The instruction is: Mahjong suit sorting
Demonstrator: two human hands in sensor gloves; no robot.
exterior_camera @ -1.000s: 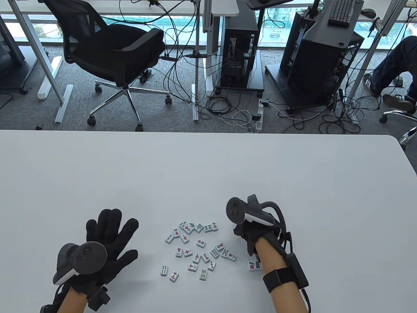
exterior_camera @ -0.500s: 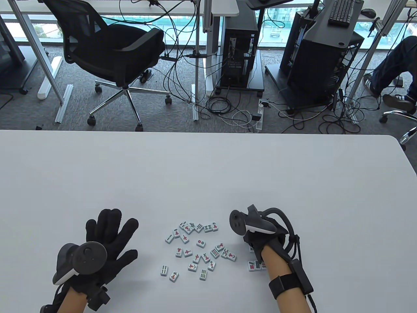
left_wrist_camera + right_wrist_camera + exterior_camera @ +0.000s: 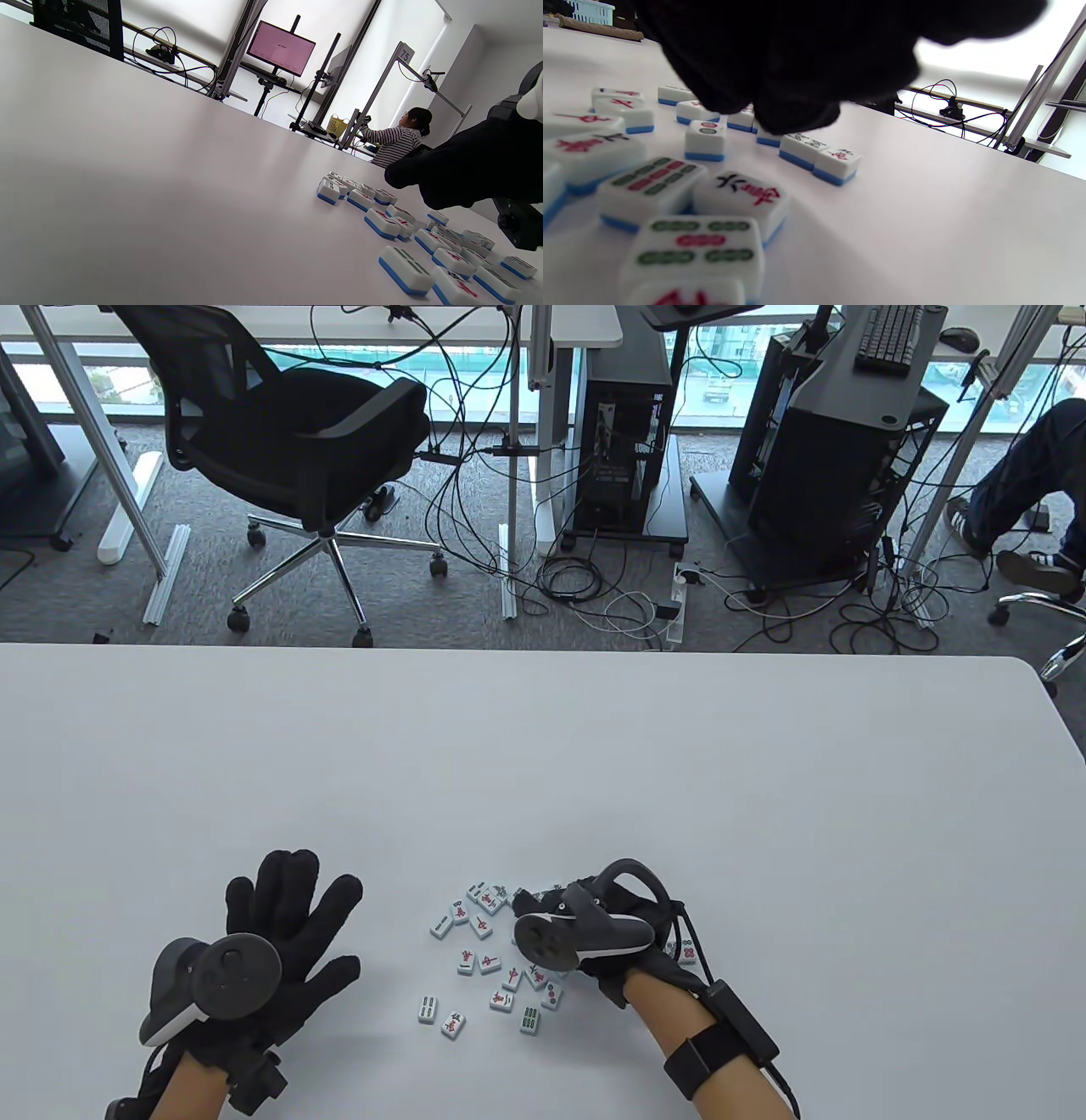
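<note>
right hand [image 3: 585, 933] moved over tiles [image 3: 475, 950], fingertips [image 3: 793, 114] visible only wrist view

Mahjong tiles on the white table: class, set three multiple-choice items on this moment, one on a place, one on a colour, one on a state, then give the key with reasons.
1. Where is the right hand?
A. Over the right part of the mahjong tiles
B. At the far table edge
C. On the left hand

2. What colour is the base layer of the tiles?
A. Green
B. Blue
C. Black

3. How does the left hand lie?
A. Fist round a tile
B. Pinching a tile
C. Flat on the table, fingers spread

Key: 1 A, the table view shows it covering the cluster's right side. 2 B, both wrist views show blue bands under white tops. 3 C, the table view shows straight, spread fingers, apart from the tiles.
</note>
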